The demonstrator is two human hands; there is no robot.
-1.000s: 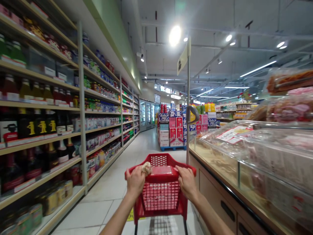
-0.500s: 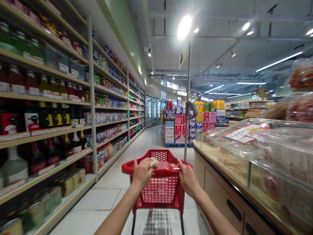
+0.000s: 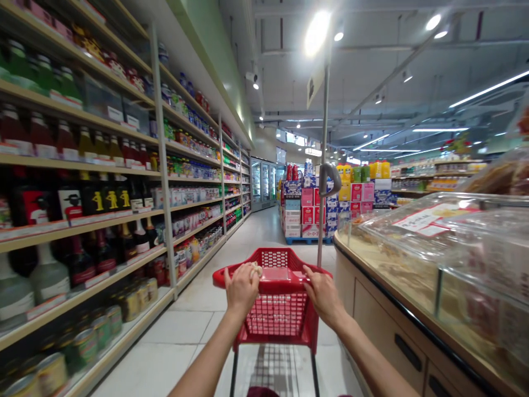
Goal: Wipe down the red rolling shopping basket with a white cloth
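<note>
A red plastic shopping cart (image 3: 270, 320) stands in front of me, its basket made of open mesh. My left hand (image 3: 243, 288) is closed over the left part of the cart's handle (image 3: 281, 286). A small crumpled, cream-coloured piece (image 3: 257, 269), perhaps cloth or tissue, shows at that hand's fingers on the handle. My right hand (image 3: 324, 295) grips the right side of the same handle, its thumb lying on top. Something pink and flat shows inside the cart behind the handle; its kind I cannot make out.
Shelves (image 3: 167, 165) of bottles, cans and packets line the left side. To the right is a wooden counter (image 3: 372, 309) with clear plastic covers (image 3: 417, 220). A metal pole (image 3: 324, 121) rises ahead. Beyond it stand stacked drink boxes (image 3: 308, 215) on a blue pallet. Glass-door fridges (image 3: 262, 182) are farther back.
The view has turned slightly left, so the cart, pole and boxes sit farther right. My left fingers now cover more of the cream-coloured piece. Both hands stay on the handle.
</note>
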